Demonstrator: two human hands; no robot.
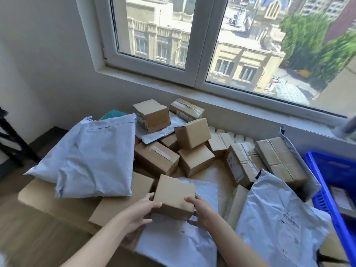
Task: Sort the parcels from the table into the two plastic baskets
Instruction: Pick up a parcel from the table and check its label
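Observation:
A small brown cardboard box [174, 193] sits at the front of the parcel pile, held between both my hands. My left hand [143, 211] grips its left side with the thumb on top. My right hand [200, 211] grips its right side, fingers curled round the edge. Under the box lies a white poly mailer [179, 241]. Several more brown boxes [194, 159] are heaped behind it. A big grey mailer bag [92, 157] lies at the left and another [277, 218] at the right. A blue plastic basket [327, 189] stands at the far right, partly cut off.
The table's wood surface [38, 234] shows at the lower left. A window and its sill [192, 91] run behind the pile. A dark chair frame [11, 139] stands at the far left. Only one basket is in view.

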